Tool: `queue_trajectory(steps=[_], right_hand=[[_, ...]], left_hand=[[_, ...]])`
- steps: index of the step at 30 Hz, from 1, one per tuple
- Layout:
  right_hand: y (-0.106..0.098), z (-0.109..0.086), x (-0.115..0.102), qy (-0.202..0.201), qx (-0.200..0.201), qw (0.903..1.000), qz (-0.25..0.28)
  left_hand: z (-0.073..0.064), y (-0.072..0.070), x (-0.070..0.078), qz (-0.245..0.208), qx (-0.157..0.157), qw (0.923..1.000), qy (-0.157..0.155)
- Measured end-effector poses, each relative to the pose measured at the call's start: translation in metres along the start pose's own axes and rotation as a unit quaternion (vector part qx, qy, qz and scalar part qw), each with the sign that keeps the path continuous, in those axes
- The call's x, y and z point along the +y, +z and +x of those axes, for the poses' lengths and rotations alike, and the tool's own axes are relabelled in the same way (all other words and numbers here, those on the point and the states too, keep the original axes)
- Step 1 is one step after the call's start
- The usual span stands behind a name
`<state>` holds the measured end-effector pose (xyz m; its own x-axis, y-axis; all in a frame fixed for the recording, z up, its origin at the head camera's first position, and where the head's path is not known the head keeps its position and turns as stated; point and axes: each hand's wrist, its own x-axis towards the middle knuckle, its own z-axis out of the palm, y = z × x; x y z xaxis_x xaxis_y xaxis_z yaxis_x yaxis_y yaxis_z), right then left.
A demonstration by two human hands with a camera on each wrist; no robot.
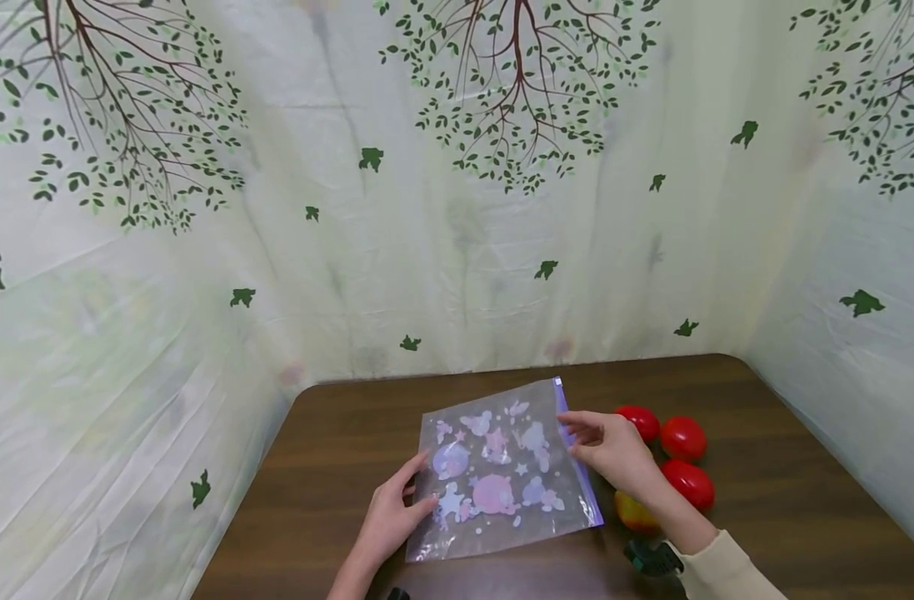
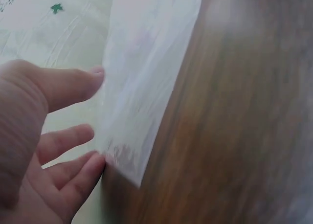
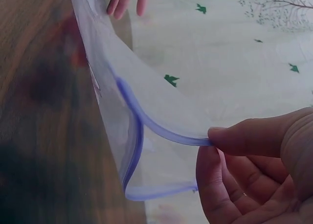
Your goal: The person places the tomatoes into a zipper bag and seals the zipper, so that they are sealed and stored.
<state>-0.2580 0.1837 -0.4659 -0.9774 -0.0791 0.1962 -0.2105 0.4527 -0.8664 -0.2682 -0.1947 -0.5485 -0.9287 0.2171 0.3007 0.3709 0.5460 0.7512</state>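
Note:
A clear zip bag (image 1: 494, 475) printed with pink, blue and white cartoon shapes is stretched between the two hands above the table. My left hand (image 1: 392, 508) holds its left side, with the thumb and fingertips at the edge in the left wrist view. My right hand (image 1: 614, 446) pinches one purple zip strip (image 3: 171, 135) between thumb and fingers. In the right wrist view the purple strips stand apart, so the bag's mouth gapes. Nothing shows inside the bag.
Right of the bag, several glossy red round fruits (image 1: 683, 438) and a yellow-red fruit (image 1: 635, 512) sit on the brown wooden table (image 1: 352, 417), partly behind my right hand. A pale curtain (image 1: 464, 275) printed with leaves and trees surrounds the table's back and sides.

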Motion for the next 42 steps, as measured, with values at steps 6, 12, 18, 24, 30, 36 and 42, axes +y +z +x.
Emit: queue_trajectory(steps=[6,12,18,24,30,36,42], right_hand=[[0.000,0.000,-0.001,0.003,0.004,0.9999,0.009],[-0.001,0.001,-0.003,-0.001,0.010,0.9994,0.032],[0.001,0.000,-0.005,-0.013,0.015,0.9977,0.064],[0.006,-0.003,-0.007,-0.017,0.027,0.9973,0.067],[0.010,-0.005,-0.013,-0.031,0.020,0.9957,0.085],[0.013,-0.007,-0.015,-0.027,0.012,0.9948,0.097],[0.016,-0.009,-0.013,-0.039,0.007,0.9932,0.109]], left_hand=[[0.007,0.003,0.012,0.027,0.021,0.9986,0.040],[0.025,0.008,0.038,0.026,0.010,0.9951,0.095],[0.042,0.025,0.076,0.009,-0.023,0.9915,0.128],[0.053,0.049,0.106,-0.016,-0.049,0.9900,0.131],[0.062,0.067,0.125,-0.047,-0.041,0.9880,0.141],[0.062,0.079,0.132,-0.071,-0.031,0.9875,0.138],[0.064,0.090,0.130,-0.078,-0.015,0.9881,0.131]])
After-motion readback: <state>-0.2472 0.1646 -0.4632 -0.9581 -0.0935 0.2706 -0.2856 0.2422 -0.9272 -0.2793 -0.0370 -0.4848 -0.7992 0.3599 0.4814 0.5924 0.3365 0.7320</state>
